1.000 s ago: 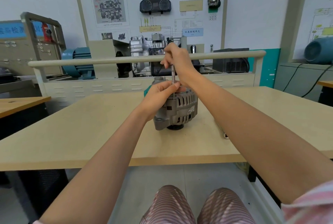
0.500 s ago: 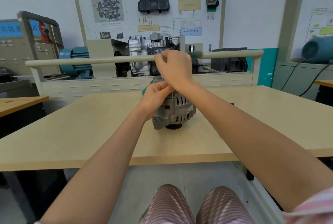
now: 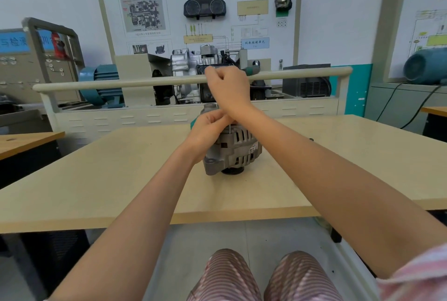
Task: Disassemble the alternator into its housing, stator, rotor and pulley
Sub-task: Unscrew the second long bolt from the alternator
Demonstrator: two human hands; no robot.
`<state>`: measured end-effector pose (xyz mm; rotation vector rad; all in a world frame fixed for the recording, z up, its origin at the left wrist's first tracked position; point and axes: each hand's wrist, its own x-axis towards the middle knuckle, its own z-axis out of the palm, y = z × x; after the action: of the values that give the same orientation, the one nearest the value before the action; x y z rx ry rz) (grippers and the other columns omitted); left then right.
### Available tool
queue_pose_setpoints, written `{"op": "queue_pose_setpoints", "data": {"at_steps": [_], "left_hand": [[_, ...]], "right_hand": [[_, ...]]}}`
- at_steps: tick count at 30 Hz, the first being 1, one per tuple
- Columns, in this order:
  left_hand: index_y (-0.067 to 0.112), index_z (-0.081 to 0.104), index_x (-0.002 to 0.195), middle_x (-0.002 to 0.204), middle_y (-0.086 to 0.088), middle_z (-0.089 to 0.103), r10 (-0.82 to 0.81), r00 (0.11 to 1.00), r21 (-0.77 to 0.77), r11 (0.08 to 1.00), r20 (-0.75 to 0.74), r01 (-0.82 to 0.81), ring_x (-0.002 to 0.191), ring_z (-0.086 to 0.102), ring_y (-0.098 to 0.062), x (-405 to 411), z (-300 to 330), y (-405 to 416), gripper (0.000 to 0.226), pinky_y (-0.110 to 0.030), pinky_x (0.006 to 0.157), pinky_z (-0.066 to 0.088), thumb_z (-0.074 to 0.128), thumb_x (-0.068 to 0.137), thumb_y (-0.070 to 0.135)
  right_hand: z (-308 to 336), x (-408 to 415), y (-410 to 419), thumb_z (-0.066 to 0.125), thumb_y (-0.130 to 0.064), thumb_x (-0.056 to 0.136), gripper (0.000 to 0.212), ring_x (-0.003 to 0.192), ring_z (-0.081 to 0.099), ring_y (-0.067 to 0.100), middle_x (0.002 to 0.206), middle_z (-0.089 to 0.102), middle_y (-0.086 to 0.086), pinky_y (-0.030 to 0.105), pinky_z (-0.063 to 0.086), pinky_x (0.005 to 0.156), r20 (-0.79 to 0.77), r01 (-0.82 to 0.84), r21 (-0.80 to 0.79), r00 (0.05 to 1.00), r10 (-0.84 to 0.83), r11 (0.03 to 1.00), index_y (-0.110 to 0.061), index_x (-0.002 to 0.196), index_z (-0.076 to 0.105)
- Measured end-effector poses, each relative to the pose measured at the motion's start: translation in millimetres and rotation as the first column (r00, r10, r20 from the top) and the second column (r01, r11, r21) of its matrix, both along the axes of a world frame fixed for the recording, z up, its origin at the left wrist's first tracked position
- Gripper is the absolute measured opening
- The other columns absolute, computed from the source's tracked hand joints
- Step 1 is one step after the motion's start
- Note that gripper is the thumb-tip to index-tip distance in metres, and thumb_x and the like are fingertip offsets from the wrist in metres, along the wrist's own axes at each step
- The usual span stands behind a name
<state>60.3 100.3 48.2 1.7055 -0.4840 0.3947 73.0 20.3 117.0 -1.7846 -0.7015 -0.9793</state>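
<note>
Risk of tool slipping off fastener if shaft tilts; risk of alternator tipping on its pulley end if downward pressure goes off-centre. Alternator upright, mid-surface. Right hand closed round screwdriver handle above housing. Left hand fingers pinching shaft, resting on housing top.

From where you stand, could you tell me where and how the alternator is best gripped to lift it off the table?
Probably by the ribbed round body of the alternator, from above, fingers on opposite sides. It stands upright on its pulley end on the table, so its curved sides are exposed. The right hand and left hand now crowd the top with the tool.
</note>
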Motion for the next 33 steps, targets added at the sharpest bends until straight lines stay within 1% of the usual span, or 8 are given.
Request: {"op": "queue_pose_setpoints", "data": {"at_steps": [6,11,19,22,24,27,30,33], "left_hand": [[0.024,0.071,0.096,0.097,0.008,0.075,0.004,1.0,0.015,1.0,-0.026,-0.003,0.096,0.068,-0.006,-1,0,-1,0.019,-0.018,0.083,0.049,0.053,0.098,0.025],[0.018,0.071,0.1,0.102,0.0,0.074,0.005,0.999,0.005,1.0,-0.049,-0.005,0.099,0.068,-0.011,-2,2,-1,0.018,-0.021,0.087,0.051,0.055,0.097,0.024],[0.009,0.071,0.103,0.105,-0.009,0.073,0.034,0.998,0.002,0.999,-0.048,-0.034,0.106,0.067,-0.023,-3,1,-3,0.021,-0.034,0.097,0.051,0.056,0.096,0.021],[0.012,0.072,0.097,0.093,-0.001,0.075,0.03,0.999,-0.007,1.0,-0.04,-0.03,0.092,0.07,-0.013,-2,0,-3,0.017,-0.023,0.082,0.054,0.056,0.096,0.019],[0.016,0.071,0.085,0.076,0.006,0.074,0.052,0.998,-0.01,0.999,-0.031,-0.052,0.075,0.069,-0.007,-1,0,-3,0.019,-0.02,0.068,0.051,0.056,0.096,0.011],[0.015,0.061,0.07,0.062,0.001,0.064,0.139,0.989,0.006,0.99,-0.042,-0.139,0.069,0.056,-0.02,2,-2,-2,0.029,-0.032,0.067,0.043,0.052,0.093,0.0],[0.015,0.058,0.068,0.056,0.005,0.061,0.161,0.986,0.015,0.987,-0.046,-0.161,0.067,0.052,-0.019,4,-2,-1,0.03,-0.03,0.064,0.041,0.05,0.091,-0.003],[0.016,0.06,0.071,0.061,0.004,0.064,0.116,0.993,0.015,0.993,-0.03,-0.116,0.065,0.057,-0.014,3,-2,0,0.027,-0.026,0.064,0.044,0.052,0.093,0.003]], "right_hand": [[11,2,-6,0.04,-0.01,0.092,0.052,0.046,0.037,0.015,0.035,0.035,-0.005,0.032,0.043,0.075,-0.279,-0.395,0.333,0.826,0.49,0.856,-0.014,0.041,0.035],[14,3,-7,0.038,-0.01,0.093,0.049,0.04,0.035,0.011,0.033,0.028,-0.007,0.025,0.044,0.068,-0.294,-0.423,0.434,0.768,0.57,0.795,-0.017,0.046,0.027],[7,8,-9,0.04,-0.015,0.094,0.052,0.047,0.034,0.012,0.041,0.038,-0.004,0.03,0.036,0.06,-0.262,-0.244,0.28,0.911,0.318,0.929,-0.016,0.042,0.036],[3,4,-9,0.043,-0.017,0.094,0.048,0.044,0.03,0.009,0.042,0.034,-0.007,0.027,0.03,0.055,-0.175,-0.174,0.181,0.963,0.205,0.968,-0.016,0.047,0.034],[-2,0,-7,0.043,-0.022,0.093,0.043,0.05,0.039,0.004,0.043,0.041,-0.012,0.028,0.035,0.064,-0.013,0.126,-0.089,0.992,-0.128,0.988,-0.02,0.051,0.039],[-11,-5,-2,0.04,-0.033,0.089,0.029,0.088,0.054,0.024,0.09,0.062,0.004,0.038,0.034,0.087,0.248,0.652,-0.347,0.757,-0.604,0.674,-0.012,0.091,0.06],[-11,-8,0,0.039,-0.034,0.088,0.035,0.096,0.053,0.028,0.102,0.06,0.01,0.039,0.033,0.089,0.249,0.666,-0.369,0.743,-0.621,0.648,-0.008,0.103,0.059],[-6,-7,0,0.042,-0.031,0.088,0.027,0.081,0.052,0.022,0.077,0.059,0.003,0.037,0.034,0.092,0.2,0.518,-0.288,0.855,-0.478,0.806,-0.014,0.072,0.055]]}}
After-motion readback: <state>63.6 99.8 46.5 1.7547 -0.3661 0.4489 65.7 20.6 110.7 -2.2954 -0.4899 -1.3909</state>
